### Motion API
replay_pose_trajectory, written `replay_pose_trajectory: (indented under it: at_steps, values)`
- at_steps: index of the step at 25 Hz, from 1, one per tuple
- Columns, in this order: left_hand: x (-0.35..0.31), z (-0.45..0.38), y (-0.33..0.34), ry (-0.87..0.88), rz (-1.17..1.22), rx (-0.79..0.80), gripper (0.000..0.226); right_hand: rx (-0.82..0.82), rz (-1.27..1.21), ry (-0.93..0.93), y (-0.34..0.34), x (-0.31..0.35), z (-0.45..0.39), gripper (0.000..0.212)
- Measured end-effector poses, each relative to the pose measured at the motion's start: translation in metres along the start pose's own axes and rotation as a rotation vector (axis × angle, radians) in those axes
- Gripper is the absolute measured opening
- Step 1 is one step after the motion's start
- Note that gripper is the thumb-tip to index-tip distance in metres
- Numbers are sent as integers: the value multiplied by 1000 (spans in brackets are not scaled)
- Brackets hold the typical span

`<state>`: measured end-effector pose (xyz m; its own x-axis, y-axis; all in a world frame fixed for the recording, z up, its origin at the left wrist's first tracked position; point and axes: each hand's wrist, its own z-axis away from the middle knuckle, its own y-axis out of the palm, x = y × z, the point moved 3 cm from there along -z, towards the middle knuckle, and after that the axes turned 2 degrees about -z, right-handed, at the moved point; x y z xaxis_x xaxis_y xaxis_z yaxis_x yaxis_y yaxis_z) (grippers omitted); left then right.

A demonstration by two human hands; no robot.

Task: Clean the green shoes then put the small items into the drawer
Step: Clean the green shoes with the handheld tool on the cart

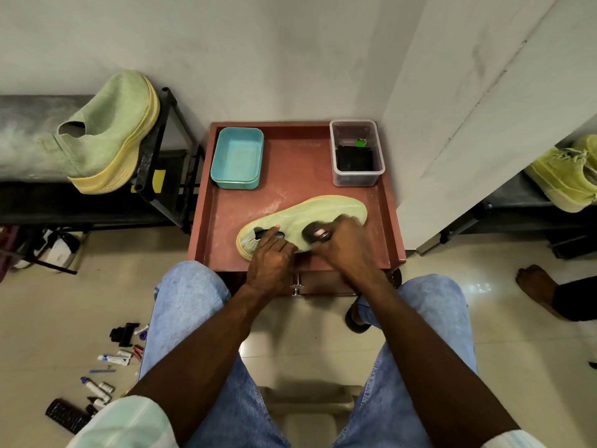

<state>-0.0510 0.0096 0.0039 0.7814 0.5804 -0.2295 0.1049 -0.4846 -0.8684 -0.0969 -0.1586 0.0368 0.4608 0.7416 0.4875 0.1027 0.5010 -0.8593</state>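
**Shoe scrub on red surface**

Pale green knit shoe with yellow sole (pixel 326 212) lying flat on the reddish-brown raised-edge surface (pixel 290 163), toe toward far right, heel toward near left. Left hand (pixel 270 253) gripping the heel, fingers hooked into the shoe opening. Right hand (pixel 345 244) clenched around a small dark brush (pixel 315 233), pressed on the upper mid-shoe; brush blurred, detail unclear.

Teal rectangular plastic tub (pixel 237 158) at far left of the surface. Clear rectangular plastic container (pixel 357 153) at far right, holding something dark and a small green piece. Both well apart from the shoe.

Metal drawer knob (pixel 297 286) just below the front edge of the surface, between the knees in blue jeans.

Second pale green shoe (pixel 106 134) tilted on a black metal rack (pixel 164 147) at left. Third, yellower green shoe (pixel 565 173) on a shelf at far right.

Small items scattered on the tiled floor at lower left: white tubes (pixel 114 358), black comb (pixel 66 415), other bits too small to identify.

Another person's bare foot (pixel 536 286) on floor at right.
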Motion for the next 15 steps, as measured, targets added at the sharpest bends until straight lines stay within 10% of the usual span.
replay_pose_trajectory:
  at_steps: [8,11,15]
  values:
    - [-2,1,1,41,-47,22,15,48,-79,1,2,-1,2,48]
    - [-2,5,3,75,-110,68,21,-190,1,128,-14,-14,-4,47]
    - [-1,6,5,97,-185,163,28,115,-163,-33,9,4,12,48]
